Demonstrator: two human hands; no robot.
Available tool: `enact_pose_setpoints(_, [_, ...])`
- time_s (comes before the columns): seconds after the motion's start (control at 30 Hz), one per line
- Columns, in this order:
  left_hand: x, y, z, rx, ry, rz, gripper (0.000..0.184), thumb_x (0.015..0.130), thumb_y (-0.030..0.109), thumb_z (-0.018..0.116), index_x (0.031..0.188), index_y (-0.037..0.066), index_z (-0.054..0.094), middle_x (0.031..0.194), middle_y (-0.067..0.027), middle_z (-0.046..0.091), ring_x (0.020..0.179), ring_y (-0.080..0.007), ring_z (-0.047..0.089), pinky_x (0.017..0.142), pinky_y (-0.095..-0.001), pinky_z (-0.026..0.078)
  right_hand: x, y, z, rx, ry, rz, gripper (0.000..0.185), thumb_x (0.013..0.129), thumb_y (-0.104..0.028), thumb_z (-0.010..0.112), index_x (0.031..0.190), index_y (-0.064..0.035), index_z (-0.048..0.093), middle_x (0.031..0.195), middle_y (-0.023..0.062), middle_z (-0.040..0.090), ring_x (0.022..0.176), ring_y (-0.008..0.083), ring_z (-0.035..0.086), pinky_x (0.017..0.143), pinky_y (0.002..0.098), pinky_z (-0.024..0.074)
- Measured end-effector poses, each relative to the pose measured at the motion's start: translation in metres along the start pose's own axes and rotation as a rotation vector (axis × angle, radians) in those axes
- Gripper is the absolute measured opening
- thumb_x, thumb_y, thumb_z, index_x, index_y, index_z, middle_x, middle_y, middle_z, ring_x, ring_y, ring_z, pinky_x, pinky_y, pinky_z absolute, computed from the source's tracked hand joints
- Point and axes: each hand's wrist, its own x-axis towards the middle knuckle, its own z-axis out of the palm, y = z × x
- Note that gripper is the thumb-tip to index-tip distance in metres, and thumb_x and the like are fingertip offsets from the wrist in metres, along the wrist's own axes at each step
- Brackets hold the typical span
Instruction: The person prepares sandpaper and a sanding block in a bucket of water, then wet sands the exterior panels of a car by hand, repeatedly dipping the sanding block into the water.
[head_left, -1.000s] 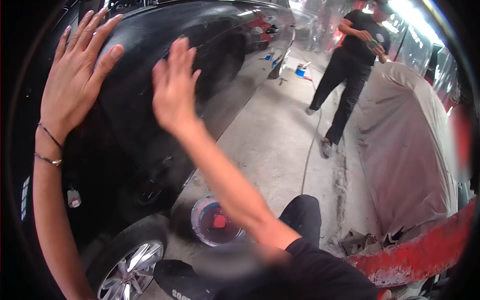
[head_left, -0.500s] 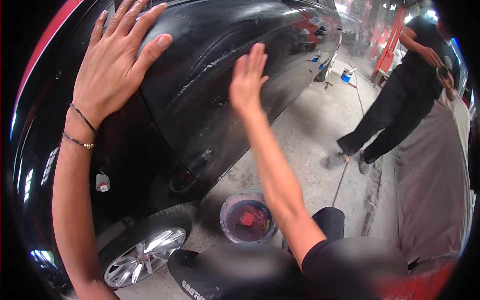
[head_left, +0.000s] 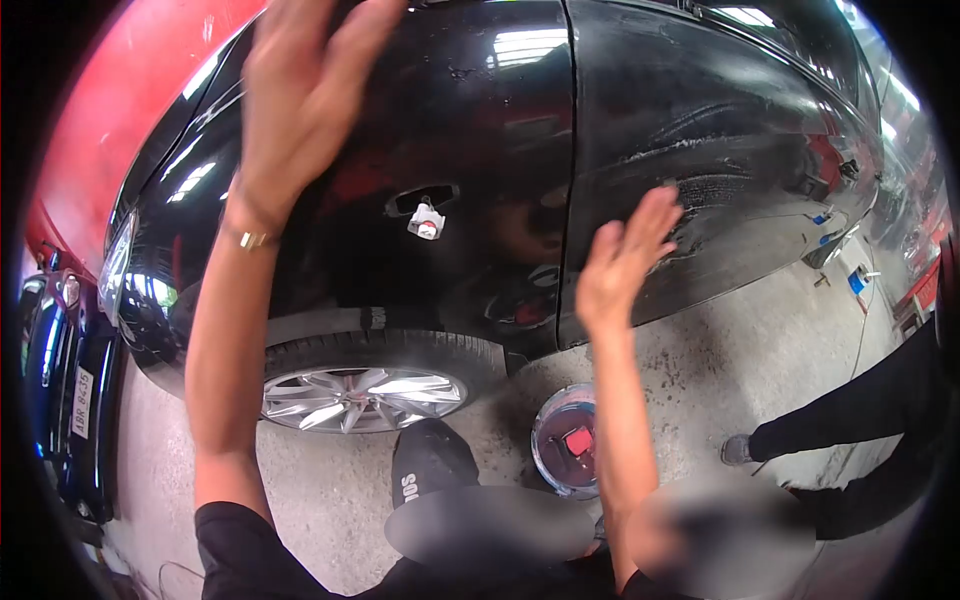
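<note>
A glossy black car (head_left: 480, 120) spans the head view, with dusty, whitish marks on its door (head_left: 740, 150). My left hand (head_left: 300, 95), blurred, is at the upper left over the front fender, fingers apart and partly cut off by the top edge, holding nothing. Over the lower part of the door is my right hand (head_left: 622, 268), fingers extended and nothing in it; whether it touches the panel is hard to tell. A white and red connector (head_left: 427, 222) hangs from an opening in the fender between my hands.
Below the door stands a bucket (head_left: 540, 450) of dark liquid with a red block (head_left: 579, 441) in it. The front wheel (head_left: 360, 400) is near my knee. Another person's legs (head_left: 850, 410) are at the right. A blue can (head_left: 857, 280) stands behind; a dark bumper (head_left: 85, 400) is far left.
The view has swung left toward the car's front, bringing the fender and wheel to the middle. The other person is now at the right edge. Both hands remain raised and empty.
</note>
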Motion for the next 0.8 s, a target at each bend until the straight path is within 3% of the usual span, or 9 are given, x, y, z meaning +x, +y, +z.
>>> enact_pose_setpoints(0.07, [-0.035, 0.014, -0.025, 0.118, 0.084, 0.042, 0.052, 0.113, 0.036, 0.044, 0.154, 0.005, 0.052, 0.156, -0.0187, 0.056, 0.148, -0.0346, 0.051, 0.125, -0.0456, 0.034, 0.0, 0.022, -0.016, -0.103, -0.123, -0.112, 0.07, 0.115, -0.045, 0.038, 0.173, -0.0148, 0.015, 0.181, 0.0118, 0.011, 0.166, 0.0407, 0.008, 0.125, 0.0724, -0.0008])
enact_pose_setpoints(0.13, [-0.094, 0.049, -0.034, -0.126, 0.111, -0.03, 0.047, 0.111, 0.029, 0.049, 0.144, -0.004, 0.058, 0.147, -0.0255, 0.06, 0.139, -0.0394, 0.057, 0.118, -0.0474, 0.042, 0.021, 0.058, -0.04, -0.143, -0.166, -0.098, 0.068, 0.115, -0.044, 0.037, 0.173, -0.0153, 0.016, 0.181, 0.0119, 0.012, 0.165, 0.0417, 0.008, 0.125, 0.0727, 0.0005])
enact_pose_setpoints(0.27, [-0.169, 0.123, -0.016, -0.392, -0.505, 0.189, 0.029, 0.093, 0.026, 0.07, 0.109, 0.003, 0.075, 0.115, -0.0151, 0.075, 0.114, -0.034, 0.072, 0.099, -0.0516, 0.055, 0.068, 0.093, -0.048, 0.029, 0.049, 0.281, 0.071, 0.116, -0.05, 0.032, 0.173, -0.0128, 0.014, 0.181, 0.0126, 0.008, 0.166, 0.0405, 0.002, 0.127, 0.0699, 0.0001])
enact_pose_setpoints(0.33, [-0.164, 0.133, 0.013, -0.475, -0.429, 0.19, 0.028, 0.087, 0.026, 0.075, 0.103, 0.004, 0.077, 0.113, -0.0133, 0.075, 0.111, -0.0342, 0.073, 0.095, -0.0516, 0.056, 0.054, 0.049, -0.033, 0.141, 0.1, 0.405, 0.072, 0.116, -0.05, 0.03, 0.172, -0.0097, 0.011, 0.181, 0.0145, 0.005, 0.166, 0.039, -0.003, 0.128, 0.0673, -0.001])
enact_pose_setpoints(0.37, [-0.156, 0.133, 0.027, -0.518, -0.4, 0.195, 0.027, 0.084, 0.027, 0.077, 0.1, 0.004, 0.077, 0.112, -0.0124, 0.075, 0.109, -0.0343, 0.073, 0.093, -0.0516, 0.057, 0.024, 0.027, -0.017, 0.083, 0.057, 0.323, 0.07, 0.116, -0.046, 0.03, 0.173, -0.0096, 0.01, 0.18, 0.0159, 0.004, 0.166, 0.039, -0.005, 0.128, 0.0664, -0.0009])
enact_pose_setpoints(0.47, [-0.126, 0.129, 0.063, -0.494, -0.291, 0.239, 0.028, 0.082, 0.023, 0.078, 0.101, 0.003, 0.077, 0.114, -0.014, 0.075, 0.11, -0.0354, 0.073, 0.095, -0.0499, 0.057, -0.081, -0.025, 0.02, 0.131, -0.062, 0.13, 0.077, 0.11, -0.045, 0.046, 0.173, -0.015, 0.013, 0.18, 0.0167, 0.008, 0.165, 0.0434, 0.002, 0.124, 0.0746, 0.0])
enact_pose_setpoints(0.53, [-0.118, 0.131, 0.083, -0.439, -0.311, 0.261, 0.027, 0.082, 0.021, 0.078, 0.103, 0.002, 0.077, 0.116, -0.0145, 0.074, 0.114, -0.0363, 0.072, 0.098, -0.0503, 0.056, -0.079, 0.004, 0.005, 0.005, -0.151, 0.085, 0.074, 0.11, -0.043, 0.046, 0.173, -0.0163, 0.016, 0.18, 0.0151, 0.011, 0.165, 0.0439, 0.004, 0.125, 0.0736, -0.0005])
enact_pose_setpoints(0.67, [-0.119, 0.112, 0.121, -0.312, -0.323, 0.284, 0.026, 0.085, 0.018, 0.077, 0.106, 0.003, 0.078, 0.12, -0.0148, 0.074, 0.123, -0.0373, 0.068, 0.103, -0.0501, 0.054, 0.013, 0.11, -0.022, 0.122, 0.132, 0.432, 0.067, 0.116, -0.043, 0.035, 0.172, -0.0103, 0.018, 0.18, 0.0147, 0.009, 0.166, 0.0379, 0.005, 0.126, 0.0709, 0.0009])
enact_pose_setpoints(0.8, [-0.123, 0.108, 0.146, -0.223, -0.376, 0.215, 0.027, 0.087, 0.02, 0.077, 0.108, 0.003, 0.08, 0.123, -0.0157, 0.074, 0.124, -0.038, 0.068, 0.104, -0.0488, 0.053, -0.014, 0.081, 0.009, 0.192, 0.111, 0.575, 0.071, 0.116, -0.045, 0.034, 0.171, -0.0042, 0.016, 0.179, 0.0191, 0.01, 0.166, 0.0402, 0.005, 0.126, 0.0717, 0.001])
